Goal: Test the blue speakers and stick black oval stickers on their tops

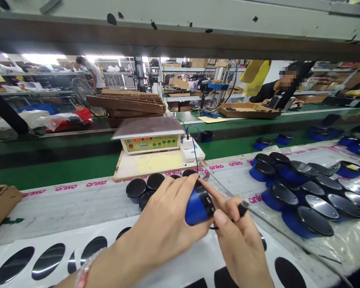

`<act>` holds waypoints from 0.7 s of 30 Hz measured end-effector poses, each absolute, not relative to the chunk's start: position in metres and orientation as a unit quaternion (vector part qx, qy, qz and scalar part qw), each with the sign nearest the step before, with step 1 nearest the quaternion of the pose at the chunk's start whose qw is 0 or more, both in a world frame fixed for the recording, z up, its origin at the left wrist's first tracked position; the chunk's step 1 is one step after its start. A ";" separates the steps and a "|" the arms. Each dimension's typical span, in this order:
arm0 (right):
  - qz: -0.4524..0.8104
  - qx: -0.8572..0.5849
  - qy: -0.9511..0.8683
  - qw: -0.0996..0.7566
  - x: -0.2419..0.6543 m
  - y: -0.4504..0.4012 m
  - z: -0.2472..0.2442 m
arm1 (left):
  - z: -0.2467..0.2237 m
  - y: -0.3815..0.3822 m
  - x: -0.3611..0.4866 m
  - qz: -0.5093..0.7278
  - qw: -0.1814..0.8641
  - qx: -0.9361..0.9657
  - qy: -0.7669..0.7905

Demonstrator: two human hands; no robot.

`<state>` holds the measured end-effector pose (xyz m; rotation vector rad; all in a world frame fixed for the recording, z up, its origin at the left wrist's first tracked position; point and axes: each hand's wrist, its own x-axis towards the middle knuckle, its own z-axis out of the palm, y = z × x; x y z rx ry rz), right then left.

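Note:
My left hand (170, 212) is wrapped round a blue and black round device (198, 208). White "OFF" lettering shows on the device's black rim. Close against its right side, my right hand (240, 236) pinches a black cable plug (242, 208) between thumb and fingers. The thin black cable (195, 150) hangs from a white power adapter behind the hands. Whether the cable touches the device is hidden by my fingers. Just beyond my left hand stand several more black-topped round devices (136, 189).
Many blue devices (283, 196) crowd the right side. Sheets with black oval stickers (49, 260) lie in front. A test box with lit indicators (151, 142) stands behind, before a green conveyor (77, 160). A cardboard box (2, 208) is at left. A co-worker (276, 88) sits across.

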<state>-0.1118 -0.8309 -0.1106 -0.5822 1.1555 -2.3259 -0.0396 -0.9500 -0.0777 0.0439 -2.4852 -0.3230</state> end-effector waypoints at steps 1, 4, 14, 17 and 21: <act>-0.851 -0.217 0.416 0.238 -0.111 -0.829 -0.106 | -0.074 -0.950 -0.038 -0.150 0.309 0.020 -0.939; -0.850 -0.237 0.405 0.238 -0.108 -0.825 -0.098 | -0.069 -0.947 -0.035 -0.179 0.303 0.020 -0.936; -0.834 -0.245 0.445 0.213 -0.107 -0.827 -0.099 | -0.070 -0.946 -0.033 -0.137 0.304 0.003 -0.943; -0.821 -0.245 0.470 0.212 -0.108 -0.825 -0.103 | -0.071 -0.946 -0.034 -0.133 0.305 0.006 -0.943; -0.739 -0.286 0.584 0.180 -0.125 -0.815 -0.109 | -0.079 -0.945 -0.041 -0.221 0.206 0.043 -0.952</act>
